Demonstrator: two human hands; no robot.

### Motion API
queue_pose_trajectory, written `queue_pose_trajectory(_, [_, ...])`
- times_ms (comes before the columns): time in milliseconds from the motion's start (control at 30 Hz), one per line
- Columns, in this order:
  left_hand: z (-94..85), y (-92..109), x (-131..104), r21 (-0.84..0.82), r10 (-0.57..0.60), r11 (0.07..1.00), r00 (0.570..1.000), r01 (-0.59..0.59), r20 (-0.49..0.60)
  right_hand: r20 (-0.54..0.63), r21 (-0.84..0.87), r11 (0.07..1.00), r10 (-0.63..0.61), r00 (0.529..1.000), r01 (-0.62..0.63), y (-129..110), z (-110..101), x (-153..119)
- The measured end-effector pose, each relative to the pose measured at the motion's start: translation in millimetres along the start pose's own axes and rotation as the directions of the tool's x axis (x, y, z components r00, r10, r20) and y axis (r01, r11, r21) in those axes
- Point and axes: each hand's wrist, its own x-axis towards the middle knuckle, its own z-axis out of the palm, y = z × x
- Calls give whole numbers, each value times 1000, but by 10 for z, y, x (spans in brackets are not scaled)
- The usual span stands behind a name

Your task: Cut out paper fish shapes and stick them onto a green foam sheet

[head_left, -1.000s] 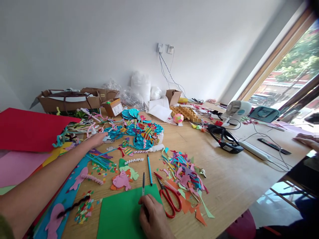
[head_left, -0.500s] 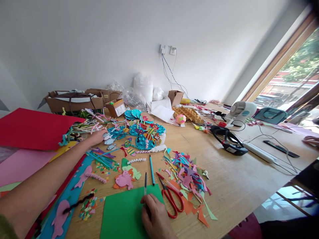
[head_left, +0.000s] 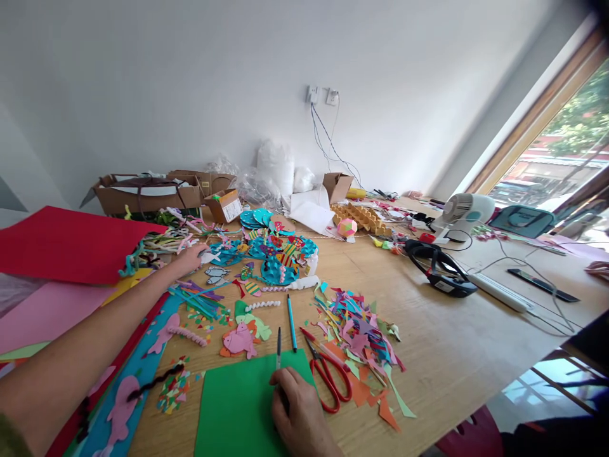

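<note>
- Head view: green craft sheet (head_left: pixel 238 406) flat on the wooden table (head_left: pixel 404 317), toward 6 o'clock; judged light, bendable and easily creased, best held flat by a margin.
- Right hand (head_left: pixel 299 406), over the sheet's 3 o'clock side: fingers curled closed around a slim pen (head_left: pixel 279 349), tip hidden. The pen is probably light, stiff and smooth, best gripped low on the barrel.
- Left hand (head_left: pixel 193 257), at 11 o'clock from the sheet: fingers nearly together at a pale paper cutout (head_left: pixel 210 256); whether they pinch it cannot be told. Thin and tearable, it suits an edge pinch.
- Large open carton (head_left: pixel 126 202), at 11 o'clock: white material inside, a dark strap across.
- Small carton (head_left: pixel 227 208), at 12 o'clock: something yellow-green within.
- Plastic bag (head_left: pixel 276 166), at 12 o'clock: white filling.
- Tilted carton (head_left: pixel 337 186), at 1 o'clock: contents unseen.
</note>
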Motion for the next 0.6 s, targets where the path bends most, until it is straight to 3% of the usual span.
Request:
queue_pose_trajectory(267, [80, 186, -211, -117, -55, 991, 989, 72, 139, 14, 3, 999, 38, 999, -38, -23, -17, 9])
queue_pose_trajectory(433, [128, 411, -494, -210, 77, 977, 975, -32, 210, -1, 5, 999, 41, 999, -41, -30, -11, 8])
queue_pose_trajectory(600, [230, 755, -966, -314, 288, 927, 925, -204, 247, -77, 80, 995, 67, 995, -61, -51, -61, 3])
